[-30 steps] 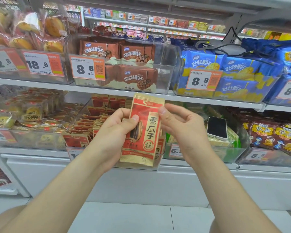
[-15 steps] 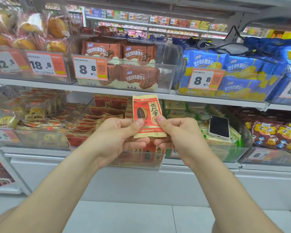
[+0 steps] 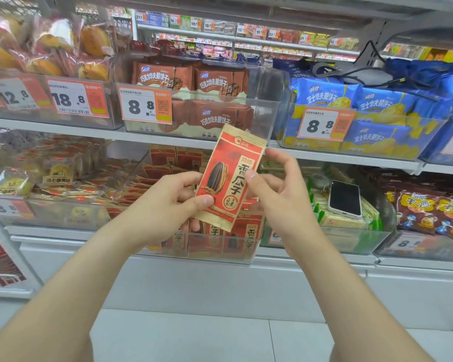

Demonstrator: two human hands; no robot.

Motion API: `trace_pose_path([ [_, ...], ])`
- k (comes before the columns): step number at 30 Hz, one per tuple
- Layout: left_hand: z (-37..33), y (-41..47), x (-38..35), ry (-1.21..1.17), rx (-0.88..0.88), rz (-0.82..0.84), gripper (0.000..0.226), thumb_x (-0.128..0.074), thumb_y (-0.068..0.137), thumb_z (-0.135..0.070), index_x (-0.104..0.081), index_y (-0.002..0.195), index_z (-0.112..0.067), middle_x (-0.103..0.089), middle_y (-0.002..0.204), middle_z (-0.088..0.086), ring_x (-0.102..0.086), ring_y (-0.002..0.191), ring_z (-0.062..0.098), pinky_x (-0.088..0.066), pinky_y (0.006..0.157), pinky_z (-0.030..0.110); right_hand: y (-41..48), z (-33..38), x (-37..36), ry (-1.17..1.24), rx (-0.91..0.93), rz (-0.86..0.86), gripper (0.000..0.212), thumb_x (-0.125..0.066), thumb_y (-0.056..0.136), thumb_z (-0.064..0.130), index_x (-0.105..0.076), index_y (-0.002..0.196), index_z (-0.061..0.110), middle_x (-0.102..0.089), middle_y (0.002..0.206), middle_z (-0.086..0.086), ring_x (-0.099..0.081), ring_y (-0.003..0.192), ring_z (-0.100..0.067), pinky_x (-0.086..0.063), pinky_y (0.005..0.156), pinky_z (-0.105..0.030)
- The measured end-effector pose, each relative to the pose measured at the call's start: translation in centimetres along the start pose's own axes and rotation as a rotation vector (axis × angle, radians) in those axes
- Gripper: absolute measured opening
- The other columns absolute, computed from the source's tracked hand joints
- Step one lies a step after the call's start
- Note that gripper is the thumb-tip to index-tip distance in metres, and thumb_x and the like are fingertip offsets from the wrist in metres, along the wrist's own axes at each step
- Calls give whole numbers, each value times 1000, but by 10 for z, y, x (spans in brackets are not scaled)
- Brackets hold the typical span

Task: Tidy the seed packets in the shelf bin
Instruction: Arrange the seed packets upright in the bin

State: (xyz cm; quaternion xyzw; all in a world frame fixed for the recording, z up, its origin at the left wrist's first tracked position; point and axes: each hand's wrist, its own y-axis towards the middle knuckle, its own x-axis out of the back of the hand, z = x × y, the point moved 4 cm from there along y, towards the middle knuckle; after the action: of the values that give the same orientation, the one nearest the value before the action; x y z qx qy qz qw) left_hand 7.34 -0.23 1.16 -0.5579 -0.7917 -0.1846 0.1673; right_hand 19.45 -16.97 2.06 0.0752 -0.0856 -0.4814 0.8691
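Observation:
I hold a red and tan sunflower seed packet (image 3: 228, 178) upright in front of the shelf, its top tilted to the right. My left hand (image 3: 168, 205) pinches its lower left corner, thumb on the front. My right hand (image 3: 277, 189) has its thumb tip against the packet's right edge, and its fingers spread loosely beside it. Just behind and below stands the clear shelf bin (image 3: 131, 178), with more of the same seed packets (image 3: 249, 231) upright at the front, others lying jumbled at the left, and a few standing at the back.
A phone (image 3: 345, 198) lies on green packets in the clear bin to the right. Bins of yellow cakes (image 3: 13, 181) and dark red bags (image 3: 429, 210) flank these. The shelf above carries brown biscuit packs (image 3: 215, 82) and blue ones (image 3: 377, 100).
The packet swung from tipped back to upright with its top leaning right, and rose a little. My right hand loosened from a pinch to a thumb touch with spread fingers.

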Motion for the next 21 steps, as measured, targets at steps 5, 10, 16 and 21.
trace_pose_path([
  [5, 16, 7, 15, 284, -48, -180, 25, -69, 104, -34, -67, 128, -40, -78, 112, -16, -76, 85, 8, -64, 86, 43, 3, -2, -3, -115, 184, 59, 75, -76, 98, 11, -34, 149, 48, -81, 98, -3, -80, 90, -21, -64, 89, -51],
  [10, 33, 11, 21, 743, 8, -223, 40, -74, 99, -30, -62, 136, -43, -68, 133, -17, -66, 103, 14, -59, 96, 46, 11, -12, -15, -530, 383, 77, 59, -75, 97, 11, -45, 138, 41, -76, 96, 10, -73, 85, -18, -61, 81, -48],
  [16, 33, 24, 27, 910, 41, -305, 9, -71, 101, -37, -75, 102, -46, -76, 112, -11, -72, 104, 28, -58, 84, 45, 13, -28, -32, -836, 393, 238, 22, -68, 103, 23, -50, 113, 32, -68, 87, 8, -59, 75, -18, -53, 76, -45],
  [21, 38, 36, 28, 900, 55, -324, 10, -73, 100, -32, -72, 95, -40, -73, 106, -10, -70, 101, 25, -57, 82, 43, 20, -41, -47, -1217, 362, 266, 16, -59, 107, 36, -74, 110, 31, -61, 109, 9, -45, 116, -24, -32, 105, -46],
])
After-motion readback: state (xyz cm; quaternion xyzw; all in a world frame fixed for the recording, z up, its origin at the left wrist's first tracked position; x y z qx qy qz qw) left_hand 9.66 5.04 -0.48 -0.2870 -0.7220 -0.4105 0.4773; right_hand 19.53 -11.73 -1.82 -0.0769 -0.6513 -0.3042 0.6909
